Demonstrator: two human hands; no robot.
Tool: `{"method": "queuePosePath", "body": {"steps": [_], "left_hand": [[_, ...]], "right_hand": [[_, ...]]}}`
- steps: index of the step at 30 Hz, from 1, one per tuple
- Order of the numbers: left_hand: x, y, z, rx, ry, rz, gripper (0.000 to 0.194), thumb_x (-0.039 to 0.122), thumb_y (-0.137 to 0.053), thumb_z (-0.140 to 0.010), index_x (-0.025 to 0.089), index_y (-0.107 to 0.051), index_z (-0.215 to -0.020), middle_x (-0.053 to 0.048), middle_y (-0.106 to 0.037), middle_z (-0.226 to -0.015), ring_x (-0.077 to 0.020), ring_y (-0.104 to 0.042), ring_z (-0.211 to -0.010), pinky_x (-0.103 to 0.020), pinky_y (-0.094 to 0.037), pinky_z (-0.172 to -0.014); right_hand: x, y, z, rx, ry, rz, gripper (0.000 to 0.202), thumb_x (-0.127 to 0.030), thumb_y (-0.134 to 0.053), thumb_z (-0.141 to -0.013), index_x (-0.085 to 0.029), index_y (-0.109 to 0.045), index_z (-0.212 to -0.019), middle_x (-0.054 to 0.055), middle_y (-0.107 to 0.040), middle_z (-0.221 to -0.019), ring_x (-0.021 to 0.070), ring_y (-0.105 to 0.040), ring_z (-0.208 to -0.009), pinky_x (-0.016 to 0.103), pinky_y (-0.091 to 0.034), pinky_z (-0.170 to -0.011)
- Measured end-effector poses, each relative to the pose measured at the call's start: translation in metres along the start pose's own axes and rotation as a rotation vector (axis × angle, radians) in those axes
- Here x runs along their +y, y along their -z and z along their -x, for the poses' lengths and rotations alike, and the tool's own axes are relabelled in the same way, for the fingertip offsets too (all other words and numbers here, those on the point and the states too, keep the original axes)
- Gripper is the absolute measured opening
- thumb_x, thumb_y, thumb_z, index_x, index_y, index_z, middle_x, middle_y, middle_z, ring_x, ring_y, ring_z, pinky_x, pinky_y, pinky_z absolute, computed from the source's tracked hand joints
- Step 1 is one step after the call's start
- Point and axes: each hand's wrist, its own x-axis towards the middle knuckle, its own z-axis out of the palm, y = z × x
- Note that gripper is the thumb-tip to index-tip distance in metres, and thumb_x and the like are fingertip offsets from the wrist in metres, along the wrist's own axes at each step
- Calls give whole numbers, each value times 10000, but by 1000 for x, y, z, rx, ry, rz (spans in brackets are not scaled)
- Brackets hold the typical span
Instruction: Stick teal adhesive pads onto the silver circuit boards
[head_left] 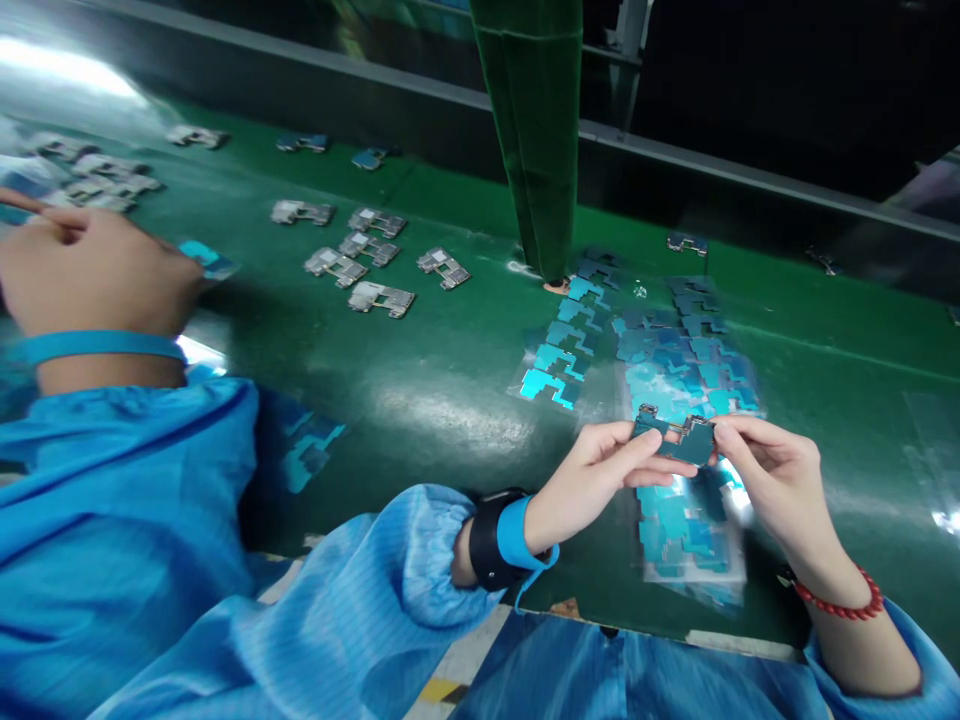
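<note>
A small dark circuit board (697, 443) with a notched edge is held up over the bench between my two hands. My left hand (592, 470) pinches its left end, thumb on the near face and fingers beneath. At the opposite end, my right hand (776, 470) grips the edge between thumb and fingertips. Below the board lie clear sheets of blue-green cut stickers (675, 525), partly hidden by the board and fingers. Another sticker strip (551, 360) lies on the bench to the left of these sheets.
Several silver-shielded circuit boards (381, 298) are scattered on the green bench (450, 440). A green cloth-like column (536, 130) hangs down behind the sticker strip. At left, a co-worker's hand (97, 265) and blue sleeve (127, 500) reach over the bench beside more stickers (307, 455).
</note>
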Motion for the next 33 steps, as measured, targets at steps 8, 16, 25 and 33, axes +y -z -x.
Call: {"method": "queuePosePath", "body": {"steps": [8, 16, 25, 33], "left_hand": [[19, 15, -15, 162, -126, -176, 278, 299, -778, -714, 98, -692, -885, -91, -757, -884, -202, -727, -808, -309, -552, -802], [98, 72, -28, 372, -688, -31, 297, 247, -836, -624, 118, -696, -853, -69, -749, -804, -185, -703, -755, -303, -523, -741], [136, 143, -36, 630, -901, 112, 116, 108, -693, -705, 119, -670, -818, -36, -707, -734, -88, -606, -584, -235, -474, -638], [127, 160, -44, 766, -820, 249, 147, 82, -679, -775, 128, -636, -908, 12, -659, -711, -82, -604, -610, -222, -490, -655]], "right_hand": [[-1, -7, -17, 16, 23, 8, 272, -436, -687, -815, -169, -722, -782, 24, -649, -606, 133, -597, -565, 240, -520, -572], [17, 12, -84, -40, 96, 19, 430, -526, -683, -790, -149, -707, -994, 92, -714, -858, 156, -661, -701, 249, -576, -674], [91, 43, -155, 223, 115, -129, 426, -493, -779, -685, -119, -708, -876, 40, -671, -772, 115, -622, -674, 186, -551, -626], [93, 44, -151, 315, 163, -229, 352, -447, -738, -710, -128, -700, -853, 38, -657, -744, 138, -638, -662, 300, -566, -689]]}}
